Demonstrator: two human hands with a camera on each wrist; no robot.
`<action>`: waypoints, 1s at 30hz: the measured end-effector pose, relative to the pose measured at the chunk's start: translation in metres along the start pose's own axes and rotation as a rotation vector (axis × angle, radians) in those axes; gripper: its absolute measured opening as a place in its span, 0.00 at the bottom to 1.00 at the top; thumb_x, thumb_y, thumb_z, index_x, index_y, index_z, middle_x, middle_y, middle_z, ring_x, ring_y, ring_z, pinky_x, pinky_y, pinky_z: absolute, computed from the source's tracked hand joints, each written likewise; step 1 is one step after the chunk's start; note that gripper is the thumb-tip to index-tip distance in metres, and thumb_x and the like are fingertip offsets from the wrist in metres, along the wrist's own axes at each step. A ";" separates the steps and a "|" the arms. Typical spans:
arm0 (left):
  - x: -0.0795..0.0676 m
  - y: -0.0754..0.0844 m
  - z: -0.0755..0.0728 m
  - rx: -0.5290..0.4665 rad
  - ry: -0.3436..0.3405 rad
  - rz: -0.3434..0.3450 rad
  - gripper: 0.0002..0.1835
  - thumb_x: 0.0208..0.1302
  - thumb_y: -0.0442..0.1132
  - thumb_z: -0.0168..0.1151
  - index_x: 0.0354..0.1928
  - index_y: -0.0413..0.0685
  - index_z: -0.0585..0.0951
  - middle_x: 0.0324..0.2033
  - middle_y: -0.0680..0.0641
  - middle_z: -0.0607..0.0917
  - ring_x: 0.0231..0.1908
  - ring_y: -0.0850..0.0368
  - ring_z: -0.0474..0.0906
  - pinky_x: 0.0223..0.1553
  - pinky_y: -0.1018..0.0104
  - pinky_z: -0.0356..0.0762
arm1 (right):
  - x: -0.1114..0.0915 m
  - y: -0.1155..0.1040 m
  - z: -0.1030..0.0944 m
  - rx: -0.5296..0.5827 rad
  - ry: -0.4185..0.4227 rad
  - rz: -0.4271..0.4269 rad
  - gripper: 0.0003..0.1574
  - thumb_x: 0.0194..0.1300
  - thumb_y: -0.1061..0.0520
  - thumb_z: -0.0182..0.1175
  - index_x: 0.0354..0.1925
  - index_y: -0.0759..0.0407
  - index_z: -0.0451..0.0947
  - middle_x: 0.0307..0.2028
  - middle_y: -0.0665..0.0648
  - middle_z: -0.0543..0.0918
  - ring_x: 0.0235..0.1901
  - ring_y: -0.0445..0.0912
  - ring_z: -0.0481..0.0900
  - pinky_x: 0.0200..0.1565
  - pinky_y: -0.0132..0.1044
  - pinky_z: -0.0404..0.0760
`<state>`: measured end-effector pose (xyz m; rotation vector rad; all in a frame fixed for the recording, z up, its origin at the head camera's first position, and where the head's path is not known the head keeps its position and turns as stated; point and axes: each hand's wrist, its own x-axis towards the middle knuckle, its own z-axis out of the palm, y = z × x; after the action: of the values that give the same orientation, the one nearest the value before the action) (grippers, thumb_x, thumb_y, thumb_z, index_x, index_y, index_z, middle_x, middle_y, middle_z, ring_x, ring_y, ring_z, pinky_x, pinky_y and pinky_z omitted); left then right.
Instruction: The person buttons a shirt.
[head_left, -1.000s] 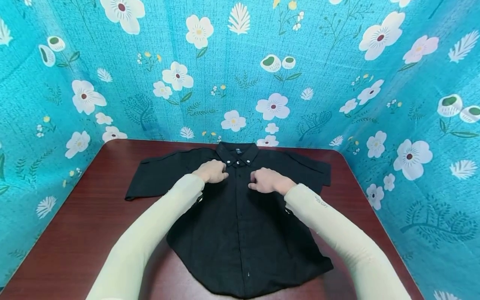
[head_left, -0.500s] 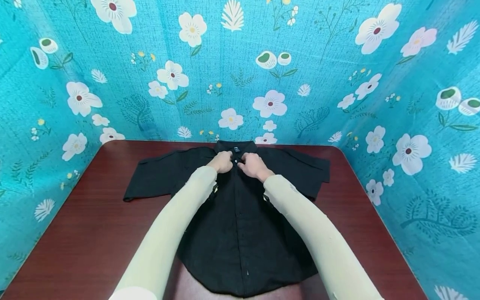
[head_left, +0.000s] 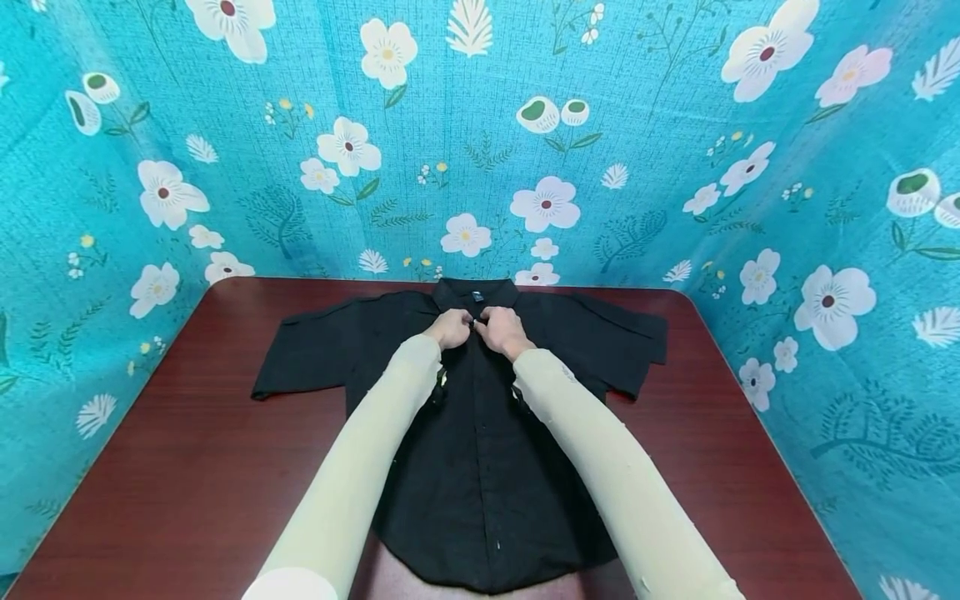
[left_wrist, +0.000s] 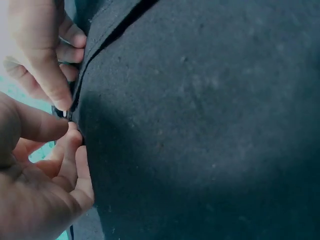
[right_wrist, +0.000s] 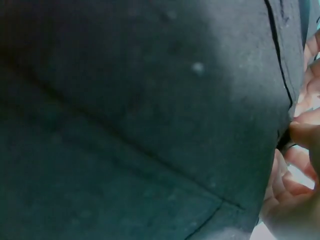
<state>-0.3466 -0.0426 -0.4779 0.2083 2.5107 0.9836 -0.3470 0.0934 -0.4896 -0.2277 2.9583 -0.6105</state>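
A black button-front shirt (head_left: 480, 467) with short sleeves lies front up, collar toward the far edge. Just below the collar (head_left: 457, 292), my left hand (head_left: 450, 327) pinches the front placket. Right beside it, my right hand (head_left: 505, 331) pinches the placket's other side, the fingertips of both hands nearly meeting. A small white button (left_wrist: 65, 114) shows between the fingertips in the left wrist view. In the right wrist view, thumb and fingers close on the dark cloth edge (right_wrist: 284, 137). The buttonhole itself is hidden.
The shirt lies on a dark red wooden table (head_left: 187, 467) with rounded far corners. A blue floral curtain (head_left: 420, 125) hangs behind the table and along both sides. The left sleeve (head_left: 300, 358) and right sleeve (head_left: 630, 337) spread outward.
Both hands have moved inward and up the shirt to the collar opening, from apart on the chest to fingertips together, and now pinch the placket. The shirt's lower hem has narrowed slightly in view.
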 end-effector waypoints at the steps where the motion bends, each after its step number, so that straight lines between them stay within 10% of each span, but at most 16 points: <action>1: 0.011 -0.009 0.003 -0.015 0.012 0.035 0.20 0.68 0.33 0.42 0.60 0.42 0.73 0.57 0.43 0.74 0.54 0.52 0.71 0.55 0.63 0.67 | 0.000 0.000 0.000 0.010 0.001 0.005 0.20 0.70 0.48 0.53 0.54 0.57 0.77 0.52 0.58 0.79 0.52 0.53 0.75 0.53 0.46 0.72; 7: 0.103 -0.072 0.023 -0.057 0.003 0.123 0.19 0.62 0.31 0.47 0.54 0.46 0.77 0.50 0.47 0.79 0.48 0.55 0.75 0.48 0.64 0.71 | 0.002 0.000 -0.001 0.104 -0.002 0.095 0.22 0.67 0.43 0.55 0.44 0.60 0.77 0.42 0.58 0.80 0.44 0.54 0.77 0.47 0.45 0.75; 9: 0.112 -0.075 0.027 -0.041 -0.007 0.128 0.22 0.61 0.30 0.45 0.56 0.46 0.76 0.52 0.45 0.78 0.49 0.54 0.74 0.50 0.62 0.71 | 0.002 0.000 -0.002 0.114 -0.003 0.123 0.21 0.66 0.43 0.55 0.41 0.60 0.76 0.40 0.58 0.80 0.42 0.54 0.77 0.47 0.44 0.75; 18: 0.007 0.005 0.004 0.083 0.012 0.057 0.27 0.65 0.28 0.39 0.66 0.46 0.68 0.63 0.42 0.70 0.54 0.51 0.69 0.48 0.66 0.63 | 0.003 0.008 -0.012 0.320 -0.002 0.213 0.11 0.64 0.57 0.51 0.32 0.60 0.78 0.28 0.56 0.80 0.33 0.50 0.77 0.36 0.39 0.75; 30: 0.005 0.012 0.007 0.300 0.021 -0.061 0.25 0.69 0.36 0.43 0.68 0.58 0.65 0.61 0.38 0.65 0.48 0.45 0.69 0.48 0.59 0.67 | 0.015 0.014 -0.008 0.661 -0.056 0.289 0.12 0.63 0.66 0.48 0.41 0.63 0.77 0.31 0.59 0.78 0.27 0.48 0.77 0.34 0.38 0.77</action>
<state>-0.3479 -0.0282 -0.4758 0.2105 2.6586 0.5843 -0.3647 0.1067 -0.4888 0.2333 2.4845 -1.4324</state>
